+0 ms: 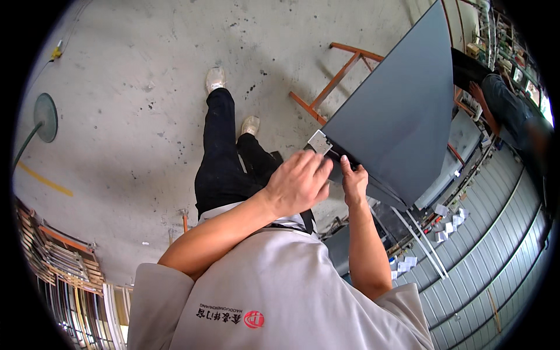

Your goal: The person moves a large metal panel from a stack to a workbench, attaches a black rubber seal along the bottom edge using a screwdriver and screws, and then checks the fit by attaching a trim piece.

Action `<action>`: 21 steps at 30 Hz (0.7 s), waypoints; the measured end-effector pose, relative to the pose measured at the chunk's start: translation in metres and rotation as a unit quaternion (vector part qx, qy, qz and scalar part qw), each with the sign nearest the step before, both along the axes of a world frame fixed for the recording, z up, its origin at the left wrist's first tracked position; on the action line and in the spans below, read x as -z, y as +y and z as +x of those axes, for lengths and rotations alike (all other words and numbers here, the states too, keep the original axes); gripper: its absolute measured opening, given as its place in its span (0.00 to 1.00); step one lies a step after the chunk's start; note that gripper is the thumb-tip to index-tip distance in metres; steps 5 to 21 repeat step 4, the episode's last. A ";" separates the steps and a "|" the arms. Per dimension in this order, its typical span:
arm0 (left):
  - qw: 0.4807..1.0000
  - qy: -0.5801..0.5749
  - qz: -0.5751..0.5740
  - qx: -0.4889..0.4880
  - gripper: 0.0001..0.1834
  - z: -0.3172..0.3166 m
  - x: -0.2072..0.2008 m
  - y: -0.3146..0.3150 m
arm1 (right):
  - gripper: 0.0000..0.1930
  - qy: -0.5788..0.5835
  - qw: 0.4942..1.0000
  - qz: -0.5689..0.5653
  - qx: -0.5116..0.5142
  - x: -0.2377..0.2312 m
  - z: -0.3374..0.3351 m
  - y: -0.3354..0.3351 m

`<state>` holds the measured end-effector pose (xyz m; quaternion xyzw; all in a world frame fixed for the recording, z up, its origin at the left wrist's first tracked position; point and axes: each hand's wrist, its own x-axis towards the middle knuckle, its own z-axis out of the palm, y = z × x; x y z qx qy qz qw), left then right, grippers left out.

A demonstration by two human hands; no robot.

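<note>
A large dark grey flat panel (pixel 402 111) stands tilted in front of me, its lower corner at my hands. My left hand (pixel 297 182) is curled over that corner, fingers resting on the panel's edge just below a small light grey square piece (pixel 319 142) fixed at the corner. My right hand (pixel 354 182) grips the panel's lower edge right beside it, thumb pointing up against the face. The two hands nearly touch. What lies under my left fingers is hidden.
An orange metal frame (pixel 338 76) stands on the concrete floor (pixel 146 70) behind the panel. Another person's dark sleeve (pixel 510 105) reaches in at the far right. Small white pieces (pixel 449 224) lie by a ribbed grey surface (pixel 501 256). Stacked profiles (pixel 64 256) sit lower left.
</note>
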<state>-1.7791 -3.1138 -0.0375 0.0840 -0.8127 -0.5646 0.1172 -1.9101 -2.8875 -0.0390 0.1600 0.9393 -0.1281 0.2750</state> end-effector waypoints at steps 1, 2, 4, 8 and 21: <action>0.998 0.052 -0.017 -0.004 0.27 0.010 -0.004 -0.002 | 0.29 0.014 0.999 -0.001 -0.032 0.001 -0.002 0.001; 0.998 0.057 -0.029 -0.010 0.27 0.022 -0.004 -0.005 | 0.29 0.019 0.999 -0.013 -0.038 0.000 -0.002 -0.002; 0.998 -0.028 0.027 0.058 0.27 0.053 -0.001 -0.017 | 0.35 0.004 0.999 -0.019 -0.028 -0.005 -0.001 -0.011; 0.998 -0.028 0.027 0.058 0.27 0.053 -0.001 -0.017 | 0.35 0.004 0.999 -0.019 -0.028 -0.005 -0.001 -0.011; 0.998 -0.028 0.027 0.058 0.27 0.053 -0.001 -0.017 | 0.35 0.004 0.999 -0.019 -0.028 -0.005 -0.001 -0.011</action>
